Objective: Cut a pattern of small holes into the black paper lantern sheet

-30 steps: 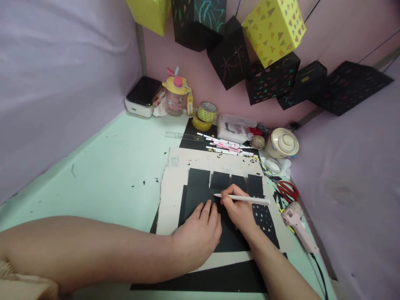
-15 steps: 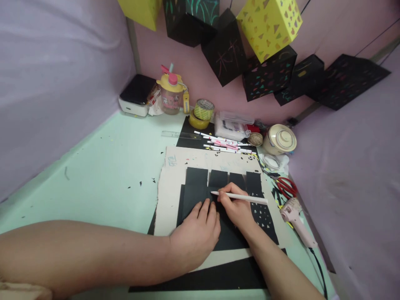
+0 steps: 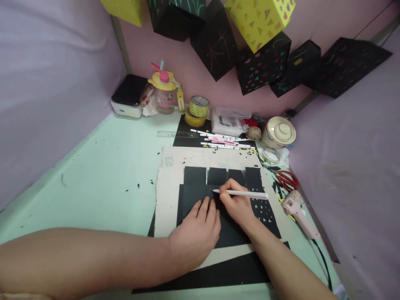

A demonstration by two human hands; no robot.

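Observation:
Black paper (image 3: 193, 196) with several flaps along its top edge lies on a pale cardboard sheet (image 3: 165, 191). My left hand (image 3: 198, 233) rests flat on the paper, fingers stretched out and pointing away from me. Just to its right, my right hand (image 3: 237, 206) pinches a slim white pen (image 3: 250, 194). The pen's tip points left and is at the paper's surface, below the gap between two flaps; I cannot tell whether it leaves a mark. Small cut-out holes dot the paper's right part, beside my right wrist.
Several white markers (image 3: 221, 140) lie beyond the cardboard, near tape rolls (image 3: 199, 107). Red-handled scissors (image 3: 287, 180) and a pink glue gun (image 3: 300, 212) with a black cord are at right. A drink bottle (image 3: 164, 93) stands at the back. Decorated paper boxes (image 3: 261, 21) hang above.
The camera view has shifted slightly. The pen tip has moved a little to the right across the paper, with my right hand. My left hand stays pressed in place.

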